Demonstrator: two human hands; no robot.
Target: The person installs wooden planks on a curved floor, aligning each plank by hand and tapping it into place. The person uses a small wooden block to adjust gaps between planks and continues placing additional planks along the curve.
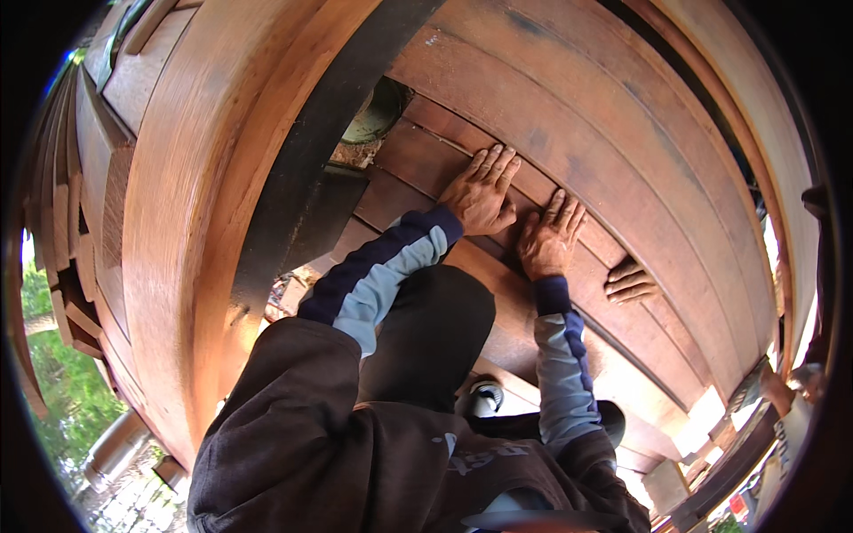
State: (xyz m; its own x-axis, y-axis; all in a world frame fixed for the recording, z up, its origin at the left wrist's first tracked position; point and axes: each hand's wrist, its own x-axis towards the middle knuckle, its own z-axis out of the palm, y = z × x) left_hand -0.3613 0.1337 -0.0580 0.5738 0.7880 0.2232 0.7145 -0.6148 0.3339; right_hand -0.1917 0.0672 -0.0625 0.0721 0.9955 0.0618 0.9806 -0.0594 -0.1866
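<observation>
My left hand (482,191) lies with its fingers stretched out on a reddish-brown wooden board (423,160), the fingertips close to the edge of the wide upper planks (569,107). Lower and to the right, my right hand (549,238) also rests flat, its fingertips reaching toward that same edge. Neither hand holds anything. Beyond my right hand, another person's hand (630,282) shows with its fingers lying on the boards; the arm behind it is hidden by the planks.
A black beam (306,169) and a thick, lighter wooden beam (169,178) run along the left. Near the boards' left ends is an opening with a greenish round container (375,117). Several loose boards (67,178) are stacked at the far left. My knee (435,311) is below my hands.
</observation>
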